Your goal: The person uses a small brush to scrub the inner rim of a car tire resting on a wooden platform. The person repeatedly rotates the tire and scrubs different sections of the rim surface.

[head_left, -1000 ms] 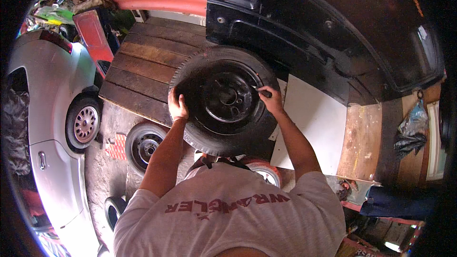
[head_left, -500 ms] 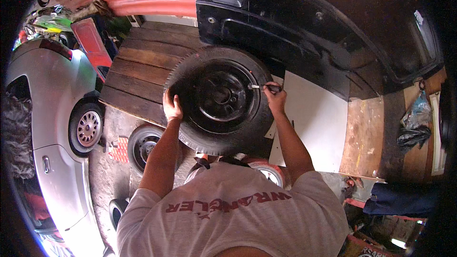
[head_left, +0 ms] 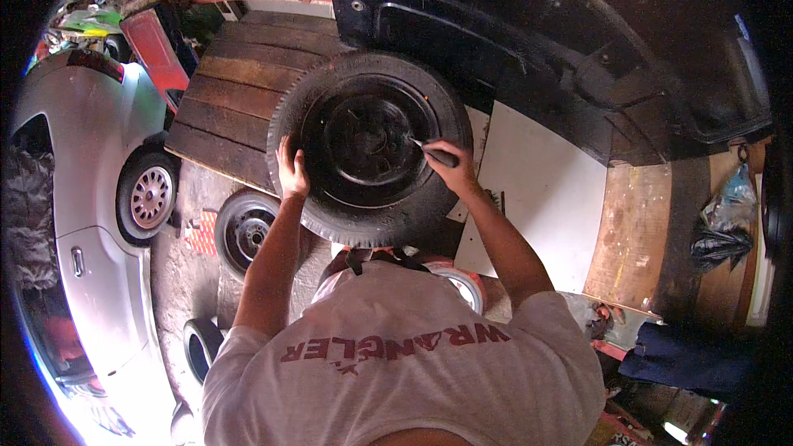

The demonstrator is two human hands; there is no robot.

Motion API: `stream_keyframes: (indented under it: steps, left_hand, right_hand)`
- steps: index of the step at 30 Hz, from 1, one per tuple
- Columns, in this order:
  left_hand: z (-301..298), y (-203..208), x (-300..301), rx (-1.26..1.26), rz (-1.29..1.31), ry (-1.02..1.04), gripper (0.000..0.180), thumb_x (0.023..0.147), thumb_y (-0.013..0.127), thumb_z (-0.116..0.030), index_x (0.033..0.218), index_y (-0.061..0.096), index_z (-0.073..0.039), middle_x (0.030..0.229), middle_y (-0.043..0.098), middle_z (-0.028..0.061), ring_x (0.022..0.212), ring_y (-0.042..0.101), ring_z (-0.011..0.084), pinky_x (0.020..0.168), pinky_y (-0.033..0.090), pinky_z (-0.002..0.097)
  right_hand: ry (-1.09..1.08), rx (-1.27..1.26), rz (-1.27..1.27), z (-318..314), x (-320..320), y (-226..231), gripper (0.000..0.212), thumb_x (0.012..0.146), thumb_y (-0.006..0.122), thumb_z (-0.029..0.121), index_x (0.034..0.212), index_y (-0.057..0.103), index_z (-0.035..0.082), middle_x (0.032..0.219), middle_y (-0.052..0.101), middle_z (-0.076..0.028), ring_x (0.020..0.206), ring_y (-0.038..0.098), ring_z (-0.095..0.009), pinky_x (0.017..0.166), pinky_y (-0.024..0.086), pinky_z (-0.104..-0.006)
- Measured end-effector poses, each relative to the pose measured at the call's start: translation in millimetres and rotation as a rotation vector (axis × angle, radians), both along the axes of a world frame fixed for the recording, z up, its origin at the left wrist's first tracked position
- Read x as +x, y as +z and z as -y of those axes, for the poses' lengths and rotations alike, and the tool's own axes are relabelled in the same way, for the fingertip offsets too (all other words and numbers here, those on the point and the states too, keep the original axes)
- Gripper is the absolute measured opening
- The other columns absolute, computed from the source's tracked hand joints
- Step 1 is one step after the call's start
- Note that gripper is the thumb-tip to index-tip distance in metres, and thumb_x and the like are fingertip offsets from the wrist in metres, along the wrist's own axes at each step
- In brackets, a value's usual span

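A wheel, its black tire (head_left: 291, 116) fitted on a glossy black steel rim (head_left: 370, 139), stands in front of me with the rim's face toward the camera. My left hand (head_left: 292, 172) holds the tire at its left side, fingers against the sidewall and tread edge. Between the fingers of my right hand (head_left: 456, 168) is a small paintbrush (head_left: 442, 158) with a dark handle and a pale metal band. Its tip meets the right part of the rim's inner dish; the bristles are too small to make out.
Wooden planks (head_left: 239, 74) lie behind the wheel, with a white board (head_left: 529, 198) to the right. A large black vehicle panel (head_left: 496, 41) rises at the back. Another wheel (head_left: 248, 233) and a loose tire (head_left: 201, 347) lie lower left, near a silver car (head_left: 99, 173).
My right hand has brought the brush from the rim's outer right part inward and left, toward the centre. The left hand stays on the tire. The whole view has shifted slightly.
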State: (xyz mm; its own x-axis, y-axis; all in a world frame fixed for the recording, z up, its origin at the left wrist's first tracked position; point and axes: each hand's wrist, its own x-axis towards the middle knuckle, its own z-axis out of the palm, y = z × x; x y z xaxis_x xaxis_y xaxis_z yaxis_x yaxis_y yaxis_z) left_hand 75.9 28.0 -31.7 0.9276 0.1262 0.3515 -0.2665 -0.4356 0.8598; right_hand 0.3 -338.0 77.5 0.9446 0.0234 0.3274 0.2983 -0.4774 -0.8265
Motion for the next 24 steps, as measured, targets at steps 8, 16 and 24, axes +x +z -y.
stream_keyframes:
  steps: [8, 16, 24]
  left_hand:
    - [10, 14, -3, 0.090, -0.038, 0.025, 0.054, 0.096, 0.042, -0.035, 0.138, 0.043, -0.001, 0.142, 0.044, 0.0200, 0.136, 0.036, 0.0371, 0.116, 0.019, 0.0439]
    - [13, 18, -3, 0.110, -0.005, 0.009, 0.056, 0.094, 0.045, -0.037, 0.136, 0.045, 0.000, 0.139, 0.047, 0.0209, 0.133, 0.039, 0.0380, 0.114, 0.025, 0.0429]
    - [11, 20, -4, 0.128, -0.007, 0.025, 0.057, 0.093, 0.047, -0.038, 0.135, 0.046, 0.000, 0.137, 0.048, 0.0210, 0.129, 0.042, 0.0385, 0.110, 0.030, 0.0434]
  right_hand:
    - [0.087, -0.119, 0.002, -21, -15, -20, 0.019, 0.078, 0.072, 0.000, 0.096, 0.066, 0.005, 0.099, 0.068, -0.013, 0.096, 0.067, -0.028, 0.083, 0.052, -0.0357]
    - [-0.048, -0.073, 0.122, -44, -21, -27, 0.026, 0.074, 0.074, 0.000, 0.098, 0.066, 0.006, 0.098, 0.065, -0.013, 0.092, 0.065, -0.031, 0.079, 0.052, -0.0371]
    - [-0.026, -0.025, 0.100, -42, -36, -37, 0.026, 0.075, 0.072, -0.001, 0.099, 0.067, 0.007, 0.100, 0.066, -0.013, 0.095, 0.066, -0.031, 0.082, 0.052, -0.0372]
